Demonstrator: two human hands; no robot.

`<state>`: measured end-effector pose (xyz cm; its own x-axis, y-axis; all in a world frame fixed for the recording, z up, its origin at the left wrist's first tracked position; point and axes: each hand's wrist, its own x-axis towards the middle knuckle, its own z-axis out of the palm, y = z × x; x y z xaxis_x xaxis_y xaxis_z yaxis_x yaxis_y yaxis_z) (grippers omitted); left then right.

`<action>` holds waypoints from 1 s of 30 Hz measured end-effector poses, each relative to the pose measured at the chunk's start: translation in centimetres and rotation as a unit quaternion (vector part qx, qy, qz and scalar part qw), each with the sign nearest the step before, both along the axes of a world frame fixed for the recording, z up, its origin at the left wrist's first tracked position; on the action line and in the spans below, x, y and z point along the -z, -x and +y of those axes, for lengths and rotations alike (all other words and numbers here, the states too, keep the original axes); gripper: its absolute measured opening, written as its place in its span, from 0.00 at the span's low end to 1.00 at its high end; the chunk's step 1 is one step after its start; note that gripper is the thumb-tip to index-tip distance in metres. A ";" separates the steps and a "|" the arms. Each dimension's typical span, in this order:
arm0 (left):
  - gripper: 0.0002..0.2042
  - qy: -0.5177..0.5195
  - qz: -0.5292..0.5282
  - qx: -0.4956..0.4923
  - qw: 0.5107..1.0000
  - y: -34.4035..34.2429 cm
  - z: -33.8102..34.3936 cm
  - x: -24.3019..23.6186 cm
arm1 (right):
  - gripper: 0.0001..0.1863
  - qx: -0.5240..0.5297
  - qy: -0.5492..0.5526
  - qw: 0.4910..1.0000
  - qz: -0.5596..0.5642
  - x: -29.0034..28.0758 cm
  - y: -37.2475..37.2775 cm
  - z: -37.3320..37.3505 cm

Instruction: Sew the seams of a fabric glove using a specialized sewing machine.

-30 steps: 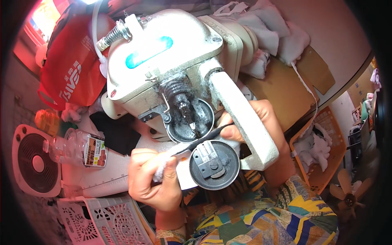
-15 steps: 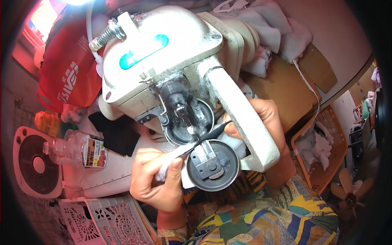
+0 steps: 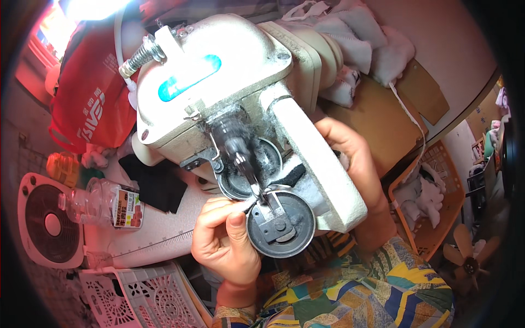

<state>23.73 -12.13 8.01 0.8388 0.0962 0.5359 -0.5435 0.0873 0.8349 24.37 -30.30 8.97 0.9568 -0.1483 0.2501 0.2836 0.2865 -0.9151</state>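
A cream fur sewing machine (image 3: pixel 219 60) stands before me, with lint around its dark needle mechanism (image 3: pixel 240 153). At its front, two round feed discs meet: a rear cup-shaped disc (image 3: pixel 268 156) and a flat front disc (image 3: pixel 298 227). My left hand (image 3: pixel 227 235) is closed in a pinch on pale fabric (image 3: pixel 252 203) that runs in between the discs. Right of the needle, a black fuzzy strip (image 3: pixel 290 174) continues from the discs. My right hand (image 3: pixel 350 145) is behind the machine's slanting arm (image 3: pixel 317 153); the arm hides its fingertips.
A box fan (image 3: pixel 52 224), a clear plastic jar (image 3: pixel 98 205) and black cloth (image 3: pixel 156 183) lie to the left. Below them is a white openwork basket (image 3: pixel 158 292). At right are cardboard (image 3: pixel 377 120), white fleece pieces (image 3: pixel 350 38) and an orange crate (image 3: pixel 454 202).
My right hand has left the black strip it was pinching and moved up behind the arm. My left hand has shifted right, closer to the discs. The fabric has advanced between them.
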 end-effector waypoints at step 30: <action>0.29 -0.135 0.261 0.207 0.933 4.2 3.9 5.2 | 0.09 0.001 0.391 0.909 -0.142 4.7 6.4 2.5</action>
<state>19.55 -8.27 2.84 0.9276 -0.3735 0.0010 -0.0219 -0.0516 0.9984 17.98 -27.78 4.25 0.8372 0.1801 0.5164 0.5401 -0.4207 -0.7289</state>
